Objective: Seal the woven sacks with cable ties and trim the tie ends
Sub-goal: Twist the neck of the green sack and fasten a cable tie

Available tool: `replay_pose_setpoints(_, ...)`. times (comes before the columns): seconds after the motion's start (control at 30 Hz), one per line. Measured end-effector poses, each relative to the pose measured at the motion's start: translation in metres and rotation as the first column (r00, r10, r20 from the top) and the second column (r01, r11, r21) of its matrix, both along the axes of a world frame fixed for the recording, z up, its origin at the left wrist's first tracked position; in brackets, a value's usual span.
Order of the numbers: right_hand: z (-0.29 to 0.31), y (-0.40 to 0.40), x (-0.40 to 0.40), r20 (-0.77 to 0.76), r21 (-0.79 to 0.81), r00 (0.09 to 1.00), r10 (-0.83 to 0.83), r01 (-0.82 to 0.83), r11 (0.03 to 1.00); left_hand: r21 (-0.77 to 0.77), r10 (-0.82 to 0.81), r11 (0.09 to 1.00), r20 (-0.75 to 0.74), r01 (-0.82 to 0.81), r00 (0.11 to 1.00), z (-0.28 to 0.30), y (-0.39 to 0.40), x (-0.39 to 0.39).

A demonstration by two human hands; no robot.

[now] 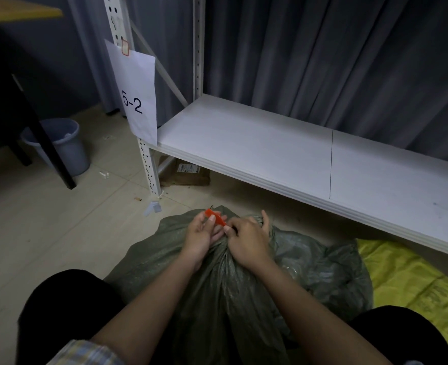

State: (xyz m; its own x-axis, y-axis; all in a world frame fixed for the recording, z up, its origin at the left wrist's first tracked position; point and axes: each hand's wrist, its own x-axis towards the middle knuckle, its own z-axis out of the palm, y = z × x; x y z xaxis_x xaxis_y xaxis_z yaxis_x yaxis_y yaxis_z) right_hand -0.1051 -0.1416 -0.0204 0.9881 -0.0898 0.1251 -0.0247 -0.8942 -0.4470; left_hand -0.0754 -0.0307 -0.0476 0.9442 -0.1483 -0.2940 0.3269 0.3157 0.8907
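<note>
My left hand [200, 233] pinches the red tie [215, 218]. My right hand [246, 239] squeezes the green sack [217, 299] neck, its fingers curled tight, touching the tie.

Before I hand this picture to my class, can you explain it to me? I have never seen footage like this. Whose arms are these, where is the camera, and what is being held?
There is no machine here. The one picture comes from a wide-angle camera worn on a person's head, looking forward and down, so the arms are the wearer's own.

The left hand holds a red cable tie. The right hand grips the bunched neck of a dark green woven sack that stands on the floor between the knees.

Beside it, on the right, lies a yellow sack. Ahead is a white shelf with a paper label reading 5-2, and a grey bucket stands at the left.
</note>
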Motion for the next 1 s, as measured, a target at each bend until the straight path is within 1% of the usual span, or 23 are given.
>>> replay_pose_setpoints(0.1,-0.0001,-0.0025,-0.0002,-0.066,-0.009,0.998,0.019,-0.02,1.0,0.006,-0.003,1.0,-0.014,0.003,1.0,0.0022,0.0001,0.0003)
replay_pose_setpoints(0.2,0.0002,-0.0037,0.0011,-0.121,-0.055,0.992,0.045,-0.052,0.997,0.005,-0.001,1.0,-0.03,0.001,1.0,0.0026,-0.0002,0.0023)
replay_pose_setpoints(0.47,0.0059,-0.0044,0.0047,-0.219,-0.047,0.973,0.068,-0.08,0.996,-0.012,-0.032,0.999,-0.055,0.031,0.998,0.0046,0.0015,0.0031)
replay_pose_setpoints(0.6,0.0062,-0.0046,0.0054,-0.225,-0.049,0.972,0.066,-0.079,0.996,-0.009,-0.062,0.998,-0.051,0.061,0.997,0.0056,0.0031,0.0013)
replay_pose_setpoints(0.8,0.0056,-0.0029,0.0036,-0.195,-0.031,0.98,0.038,-0.044,0.999,-0.061,-0.061,0.996,-0.066,0.057,0.996,0.0054,0.0046,0.0008)
replay_pose_setpoints(1.0,0.0067,-0.0035,0.0045,-0.204,-0.015,0.978,0.044,-0.048,0.999,-0.076,-0.057,0.996,-0.084,0.051,0.995,0.0058,0.0048,-0.0003)
